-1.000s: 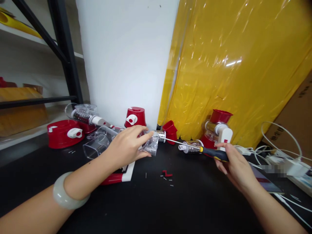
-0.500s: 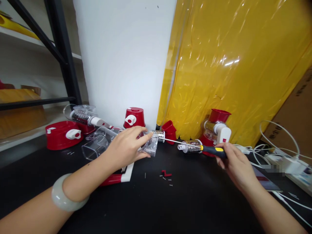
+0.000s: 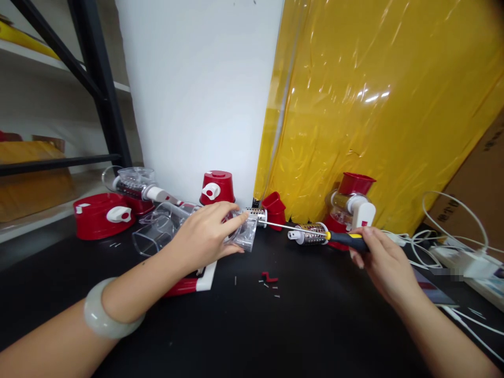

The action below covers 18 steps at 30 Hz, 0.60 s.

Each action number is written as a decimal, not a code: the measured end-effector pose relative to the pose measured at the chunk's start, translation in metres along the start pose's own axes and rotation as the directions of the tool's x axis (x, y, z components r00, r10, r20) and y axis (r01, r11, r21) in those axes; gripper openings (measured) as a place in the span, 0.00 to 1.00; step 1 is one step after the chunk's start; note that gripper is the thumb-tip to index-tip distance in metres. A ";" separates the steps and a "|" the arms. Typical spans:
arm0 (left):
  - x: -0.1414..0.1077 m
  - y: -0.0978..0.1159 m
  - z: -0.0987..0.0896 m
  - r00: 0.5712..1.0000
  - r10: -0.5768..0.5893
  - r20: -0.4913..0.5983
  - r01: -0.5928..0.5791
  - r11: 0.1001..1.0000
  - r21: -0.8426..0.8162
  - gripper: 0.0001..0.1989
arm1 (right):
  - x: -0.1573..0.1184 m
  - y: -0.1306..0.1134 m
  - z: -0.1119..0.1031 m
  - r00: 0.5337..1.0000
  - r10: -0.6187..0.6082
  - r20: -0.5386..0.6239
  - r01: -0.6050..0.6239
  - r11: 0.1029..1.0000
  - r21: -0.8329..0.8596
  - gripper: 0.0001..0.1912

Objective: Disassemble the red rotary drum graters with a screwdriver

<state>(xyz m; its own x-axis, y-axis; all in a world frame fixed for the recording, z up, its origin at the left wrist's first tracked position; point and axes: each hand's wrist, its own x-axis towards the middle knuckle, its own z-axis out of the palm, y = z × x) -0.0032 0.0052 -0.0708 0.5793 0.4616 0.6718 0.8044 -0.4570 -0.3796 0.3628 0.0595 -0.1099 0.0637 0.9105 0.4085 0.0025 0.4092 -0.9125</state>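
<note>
My left hand grips a clear plastic part above the black table. In my right hand is the black and yellow handle of a screwdriver. Its long metal shaft points left, and the tip reaches the clear part near my left fingertips. A perforated metal drum lies behind the shaft, with a red chute piece farther left. Below the hands, a small bent red piece and several small screws lie on the table.
Red bases with white knobs stand at the left and back centre. An assembled red grater is at the back right. White cables and a power strip lie at the far right. A black shelf frame rises on the left.
The view has shifted very slightly. Both hands keep their grips, and the screwdriver still reaches the clear part.
</note>
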 end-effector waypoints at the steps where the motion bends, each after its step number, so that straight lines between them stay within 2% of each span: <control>1: 0.000 0.001 0.000 1.000 0.001 0.003 -0.001 1.000 -0.001 0.30 | 0.000 0.001 0.000 1.000 -0.014 -0.023 0.014 1.000 0.025 0.16; 4: 0.001 0.002 -0.001 1.000 0.004 0.009 -0.004 1.000 -0.004 0.29 | 0.001 0.000 0.002 0.997 -0.029 -0.067 0.037 0.993 0.114 0.13; 18: 0.000 0.002 0.000 1.000 -0.002 0.026 0.003 1.000 -0.021 0.29 | 0.002 -0.001 0.004 0.997 -0.032 -0.073 0.043 0.987 0.157 0.12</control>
<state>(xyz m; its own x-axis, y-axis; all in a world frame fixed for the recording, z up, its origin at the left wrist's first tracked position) -0.0018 0.0045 -0.0712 0.5808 0.4818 0.6561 0.8030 -0.4715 -0.3646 0.3589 0.0608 -0.1082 0.1366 0.8904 0.4343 -0.1513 0.4520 -0.8791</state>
